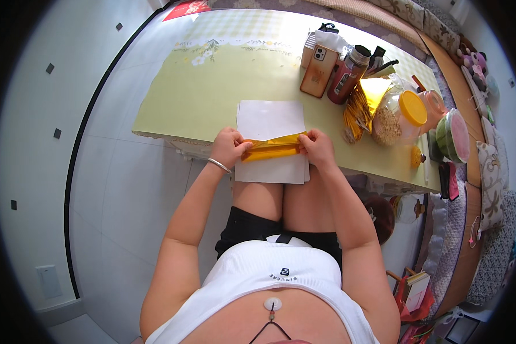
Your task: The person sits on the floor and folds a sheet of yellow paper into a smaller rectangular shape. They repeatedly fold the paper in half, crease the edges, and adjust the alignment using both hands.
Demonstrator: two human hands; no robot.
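Stretched between my two hands is a shiny gold foil sheet (272, 150), creased lengthwise into a strip. My left hand (231, 147) pinches its left end, a silver bangle on that wrist. At the other end my right hand (317, 148) grips the foil with thumb and fingers. Under the strip lies white paper (270, 118), partly on the table and partly reaching over its near edge above my lap. More white sheets (272, 171) show below the foil. Whether these are one stack, the foil hides.
The table (183, 103) has a pale green cover. At its right stand a phone (320, 70), a dark red thermos (348, 74), gold foil sheets (358, 112), a yellow-lided jar (393, 120) and a cut watermelon (454, 136). A sofa (464, 80) runs along the far right.
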